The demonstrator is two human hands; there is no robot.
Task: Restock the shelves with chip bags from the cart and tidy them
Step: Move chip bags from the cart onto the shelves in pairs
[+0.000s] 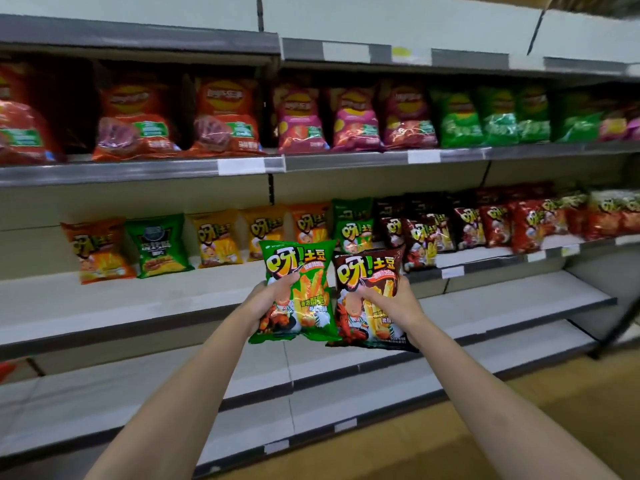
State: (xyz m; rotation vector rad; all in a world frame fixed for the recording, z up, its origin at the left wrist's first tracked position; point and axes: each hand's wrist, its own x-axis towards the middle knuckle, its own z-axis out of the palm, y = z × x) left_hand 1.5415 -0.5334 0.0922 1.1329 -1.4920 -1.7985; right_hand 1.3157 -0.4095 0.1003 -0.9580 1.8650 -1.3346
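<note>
Head view: left hand [268, 301] grips green chip bag [304, 292], thumb over front. Right hand [394, 304] grips dark brown chip bag [372, 299] likewise. Bags upright, side by side, edges touching, before mid shelf [138, 299] stocked with snack bags [214, 239].

In front of me stands the grey metal shelving unit [242, 168], its tiers running left to right. My left hand [268, 299] holds the green foil chip bag [304, 292]; my right hand [394, 306] holds the dark brown foil chip bag [367, 303] just to its right, edges touching. Both bags are held upright before the middle tier. Behind them on that tier stands a row of small orange, green and dark snack bags [214, 237]. On the tier above stands a row of larger red, magenta and green crisp bags [353, 119].
</note>
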